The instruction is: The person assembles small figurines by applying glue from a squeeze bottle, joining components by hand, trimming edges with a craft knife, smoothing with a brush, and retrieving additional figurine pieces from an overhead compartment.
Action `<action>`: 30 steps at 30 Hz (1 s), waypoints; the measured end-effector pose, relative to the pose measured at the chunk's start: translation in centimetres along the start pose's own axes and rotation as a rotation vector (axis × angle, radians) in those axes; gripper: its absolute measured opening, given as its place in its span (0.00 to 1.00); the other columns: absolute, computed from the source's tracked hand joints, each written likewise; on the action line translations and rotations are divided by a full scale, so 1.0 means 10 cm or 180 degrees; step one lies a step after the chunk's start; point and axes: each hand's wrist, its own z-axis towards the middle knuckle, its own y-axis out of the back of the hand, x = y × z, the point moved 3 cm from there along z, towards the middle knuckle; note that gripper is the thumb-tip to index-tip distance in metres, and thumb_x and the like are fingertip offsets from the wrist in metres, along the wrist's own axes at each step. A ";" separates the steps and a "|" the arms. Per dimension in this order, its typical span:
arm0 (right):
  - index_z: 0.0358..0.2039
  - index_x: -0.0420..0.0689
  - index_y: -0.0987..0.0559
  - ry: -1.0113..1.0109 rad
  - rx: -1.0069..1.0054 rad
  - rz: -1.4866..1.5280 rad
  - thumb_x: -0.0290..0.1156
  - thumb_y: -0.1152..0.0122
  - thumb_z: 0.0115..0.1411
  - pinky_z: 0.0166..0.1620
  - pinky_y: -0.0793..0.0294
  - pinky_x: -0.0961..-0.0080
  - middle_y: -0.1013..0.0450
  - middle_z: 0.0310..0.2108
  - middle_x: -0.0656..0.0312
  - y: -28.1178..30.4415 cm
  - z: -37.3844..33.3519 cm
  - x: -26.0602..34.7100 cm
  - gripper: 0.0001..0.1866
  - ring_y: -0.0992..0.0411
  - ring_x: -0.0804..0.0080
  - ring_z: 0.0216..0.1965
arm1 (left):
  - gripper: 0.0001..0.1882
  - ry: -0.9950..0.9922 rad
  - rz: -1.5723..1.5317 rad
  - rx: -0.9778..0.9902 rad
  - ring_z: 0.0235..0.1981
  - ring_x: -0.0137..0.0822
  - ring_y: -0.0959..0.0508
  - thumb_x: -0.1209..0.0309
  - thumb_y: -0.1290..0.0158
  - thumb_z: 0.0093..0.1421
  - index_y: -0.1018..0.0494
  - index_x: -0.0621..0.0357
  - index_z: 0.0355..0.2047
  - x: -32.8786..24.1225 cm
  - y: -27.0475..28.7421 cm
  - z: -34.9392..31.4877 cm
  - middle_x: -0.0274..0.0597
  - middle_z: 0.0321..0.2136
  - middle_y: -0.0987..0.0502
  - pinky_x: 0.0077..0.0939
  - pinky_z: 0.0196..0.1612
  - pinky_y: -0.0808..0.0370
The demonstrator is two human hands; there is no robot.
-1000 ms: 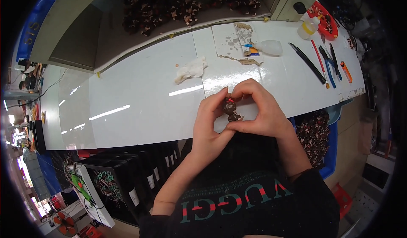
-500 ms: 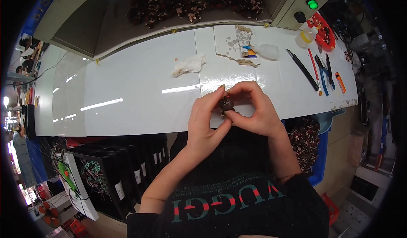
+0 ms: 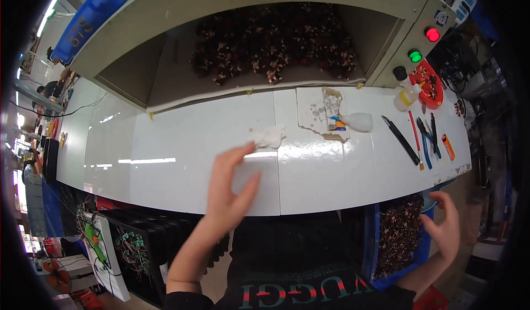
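Observation:
My left hand hovers over the near edge of the white table, thumb and fingers apart, with nothing visible in it. A crumpled white tissue lies just beyond its fingertips. At the right, my right hand is beside a blue crate, its fingers curved but apart, and no held thing shows. Inside the crate is a heap of small dark brown parts with pale bits. The small dark round part seen earlier is in neither hand.
Beyond the table's far side, a grey machine opening holds more dark parts. To the right lie black tweezers, a red brush, pliers, an orange tube, a squeeze bottle and a red tray. Black racks stand below left.
My hands have parted. The left moved left, and the right went down and right to the crate. The dark round part between them is out of sight. The view has tilted upward.

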 end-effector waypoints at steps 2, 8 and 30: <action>0.37 0.38 0.26 0.0141 -0.0730 -0.0531 0.21 0.37 0.45 0.39 0.29 0.76 0.26 0.33 0.59 0.12 -0.04 0.09 0.16 0.27 0.71 0.33 | 0.23 -0.0125 -0.0006 -0.0128 0.51 0.44 0.30 0.79 0.46 0.54 0.31 0.61 0.52 0.14 0.01 0.37 0.47 0.47 0.27 0.33 0.54 0.34; 0.30 0.38 0.24 0.0304 -0.0217 0.1704 0.21 0.39 0.52 0.33 0.29 0.81 0.26 0.26 0.61 -0.88 0.51 0.38 0.04 0.28 0.76 0.28 | 0.21 -0.0428 0.0971 -0.0413 0.44 0.45 0.24 0.70 0.45 0.56 0.29 0.60 0.50 0.59 -0.26 1.89 0.49 0.41 0.23 0.34 0.50 0.30; 0.47 0.42 0.27 0.1122 0.0114 0.1716 0.24 0.33 0.51 0.39 0.27 0.77 0.32 0.46 0.56 -1.43 0.90 0.75 0.21 0.28 0.70 0.37 | 0.18 0.1277 -0.1526 0.1302 0.40 0.25 0.23 0.77 0.44 0.58 0.33 0.64 0.48 0.06 -0.38 0.46 0.39 0.41 0.24 0.21 0.47 0.27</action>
